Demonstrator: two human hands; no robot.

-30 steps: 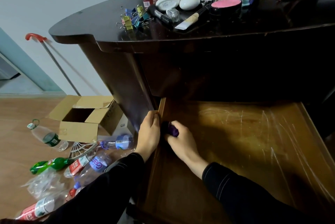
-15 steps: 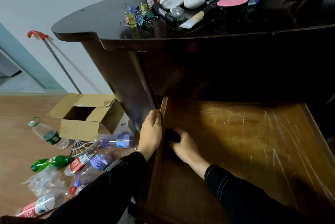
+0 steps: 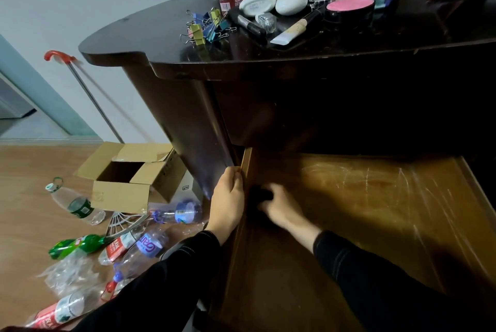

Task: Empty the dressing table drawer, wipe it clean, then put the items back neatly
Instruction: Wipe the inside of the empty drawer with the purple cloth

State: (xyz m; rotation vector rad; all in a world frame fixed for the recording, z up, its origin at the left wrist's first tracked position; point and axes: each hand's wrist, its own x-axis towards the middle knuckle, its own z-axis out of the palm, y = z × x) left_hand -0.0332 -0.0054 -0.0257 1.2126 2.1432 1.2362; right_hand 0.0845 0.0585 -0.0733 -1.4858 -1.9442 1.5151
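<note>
Left hand gripping the drawer side, right hand is bunching a dark cloth; soft, it's crumpling easily.

Single head-worn wide-angle view, looking forward and down, close over the open drawer.

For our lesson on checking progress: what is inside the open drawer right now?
The drawer holds only the right hand, pressing a dark cloth into its left rear corner. The rest shows bare, scratched wood. The table's overhang shadows the back edge, and the sleeves cover the near part.
</note>
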